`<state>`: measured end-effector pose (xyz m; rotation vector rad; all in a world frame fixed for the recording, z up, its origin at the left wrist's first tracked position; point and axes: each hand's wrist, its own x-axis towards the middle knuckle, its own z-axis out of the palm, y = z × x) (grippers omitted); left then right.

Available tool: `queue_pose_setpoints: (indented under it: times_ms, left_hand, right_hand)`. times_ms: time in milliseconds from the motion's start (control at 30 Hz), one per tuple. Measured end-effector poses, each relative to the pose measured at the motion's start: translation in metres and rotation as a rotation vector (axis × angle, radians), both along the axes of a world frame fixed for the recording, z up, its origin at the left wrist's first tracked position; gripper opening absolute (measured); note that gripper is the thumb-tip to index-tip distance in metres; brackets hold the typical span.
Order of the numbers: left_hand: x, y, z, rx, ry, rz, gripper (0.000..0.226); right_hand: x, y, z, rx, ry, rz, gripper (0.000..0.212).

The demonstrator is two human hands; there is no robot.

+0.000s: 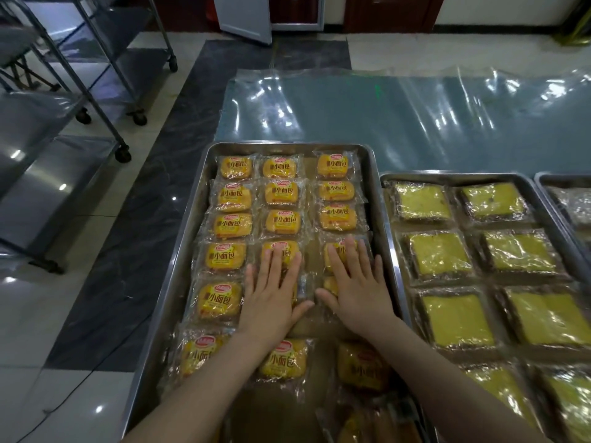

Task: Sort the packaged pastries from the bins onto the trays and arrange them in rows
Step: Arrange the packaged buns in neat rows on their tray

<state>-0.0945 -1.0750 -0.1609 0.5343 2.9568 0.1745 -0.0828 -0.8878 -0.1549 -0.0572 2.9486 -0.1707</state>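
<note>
A steel tray [204,174] holds three rows of small orange bread packets [235,167] in clear wrap. My left hand [271,292] lies flat, fingers straight, on packets in the middle row [281,247]. My right hand [355,282] lies flat on packets in the right row [332,251], beside the tray's right rim. Neither hand grips anything. The packets under the palms are mostly hidden. A few loose packets [283,359] sit nearer to me, less neatly placed.
A second tray [447,177] on the right holds yellow square cakes [438,254] in rows. A third tray [543,180] shows at the far right edge. Clear plastic sheet [383,113] covers the floor behind. Wheeled steel racks [105,75] stand at the left.
</note>
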Motion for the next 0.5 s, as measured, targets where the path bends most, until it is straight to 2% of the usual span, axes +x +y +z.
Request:
queue_pose_setpoints:
  times_ms: [67,133,233,300,400,500]
  left_hand:
    - [0.004,-0.001,0.005,0.037,0.002,0.03,0.084]
    - [0.014,-0.006,0.012,0.087,0.009,0.027,0.082]
    - [0.039,-0.023,0.02,0.15,-0.022,-0.026,0.084]
    - [0.06,-0.037,0.023,0.164,-0.061,-0.079,0.085]
    - [0.086,-0.052,0.025,0.169,-0.125,-0.114,0.078]
    - [0.103,-0.054,0.025,0.15,-0.192,-0.2,0.058]
  right_hand:
    - [0.0,0.004,0.006,-0.022,0.024,0.017,0.081]
    - [0.008,0.007,0.015,-0.128,0.042,-0.006,0.08]
    - [0.041,0.012,0.029,-0.303,0.033,-0.059,0.076]
    - [0.07,0.015,0.036,-0.342,-0.015,-0.094,0.073]
    - [0.106,0.018,0.041,-0.334,0.01,-0.154,0.047]
    - [0.127,0.013,0.045,-0.315,0.054,-0.155,0.025]
